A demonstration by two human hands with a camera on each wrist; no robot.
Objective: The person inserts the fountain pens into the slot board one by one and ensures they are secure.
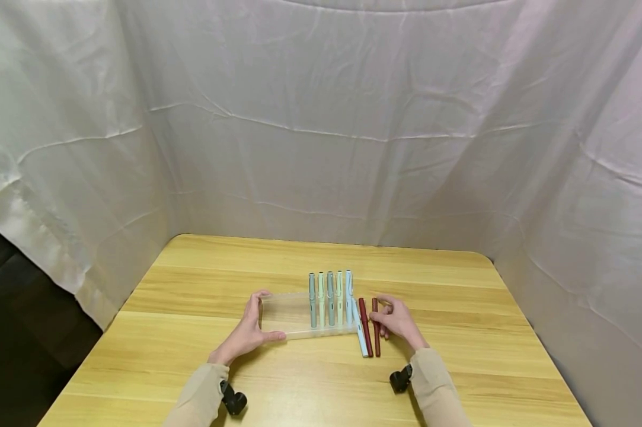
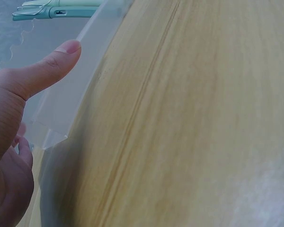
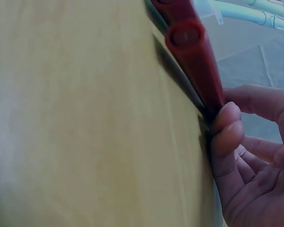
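My left hand [image 1: 252,329] grips the left end of a clear plastic tray [image 1: 286,314], thumb on its near wall and fingers at the far corner. Several pale green, grey-green and light blue pens [image 1: 321,299] stand side by side across the tray's right part. At its right end a light blue pen [image 1: 360,332] lies slanted, beside a dark red pen [image 1: 366,329]. Rightmost is a second dark red pen [image 1: 376,341], which my right hand [image 1: 398,323] pinches between thumb and fingers. In the right wrist view this red pen's [image 3: 199,66] end points toward the camera.
A light wood table [image 1: 299,385] lies under everything, with its rounded far edge against pale hanging cloth [image 1: 321,148]. Each wrist wears a small black camera [image 1: 234,403]. Dark furniture or fabric [image 1: 16,314] shows beyond the table's left side.
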